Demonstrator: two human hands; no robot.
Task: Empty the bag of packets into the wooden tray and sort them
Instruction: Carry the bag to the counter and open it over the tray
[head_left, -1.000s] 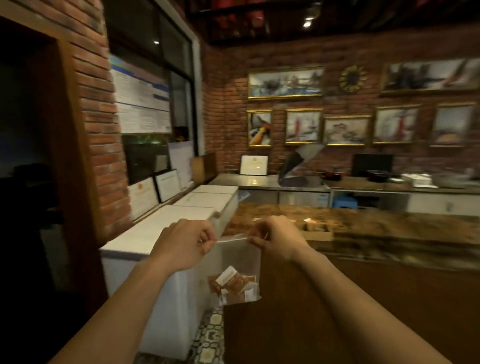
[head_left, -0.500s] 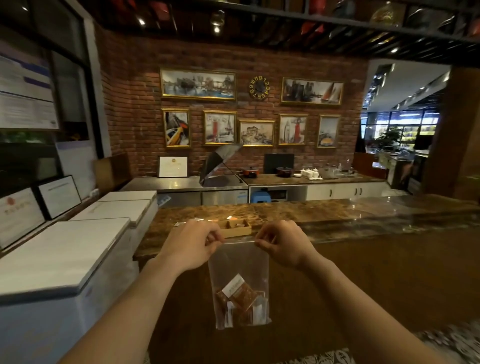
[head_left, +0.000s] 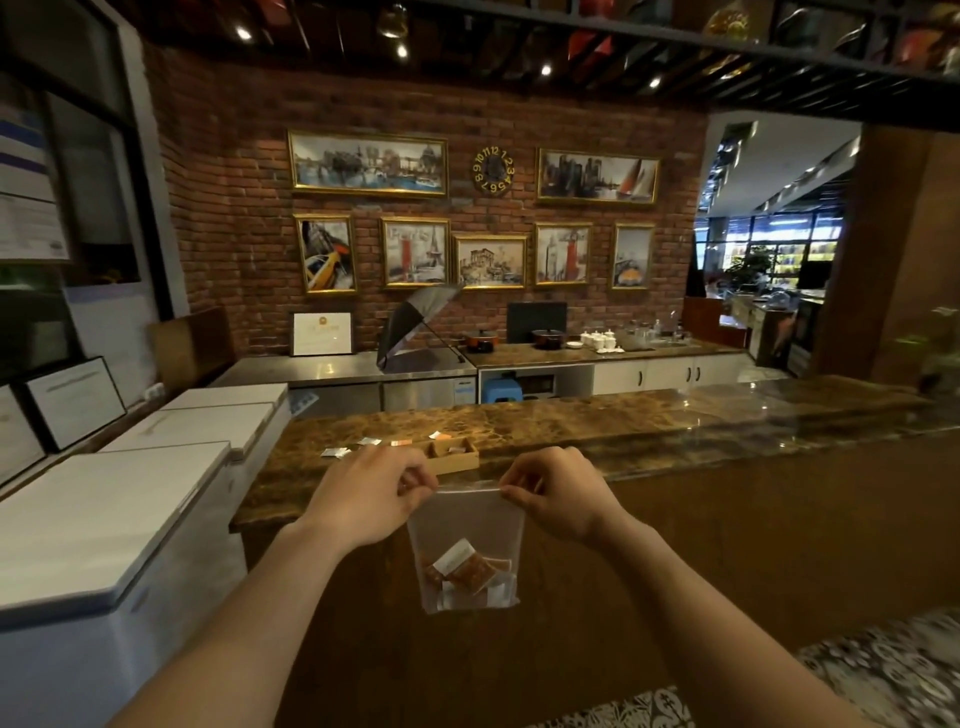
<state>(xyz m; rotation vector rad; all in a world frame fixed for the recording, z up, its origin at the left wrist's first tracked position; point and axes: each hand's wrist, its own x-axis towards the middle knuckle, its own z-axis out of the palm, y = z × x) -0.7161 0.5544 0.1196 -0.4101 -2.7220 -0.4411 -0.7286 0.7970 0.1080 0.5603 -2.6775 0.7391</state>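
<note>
Pinching the bag (head_left: 467, 525) top, left hand (head_left: 371, 496) and right hand (head_left: 558, 493).

— What sort of place is shown?
— A café or restaurant bar is suggested: a long marble worktop (head_left: 649, 426) is set before a brick wall (head_left: 234, 208) hung with framed pictures (head_left: 368, 163) and a clock (head_left: 493, 171).
— What else supports that?
— White chest freezers (head_left: 130, 499) are lined along the left, pots (head_left: 480, 340) and white cups (head_left: 597, 340) are kept on the back counter (head_left: 613, 356), and a lit dining area (head_left: 769, 260) is seen beyond.
</note>
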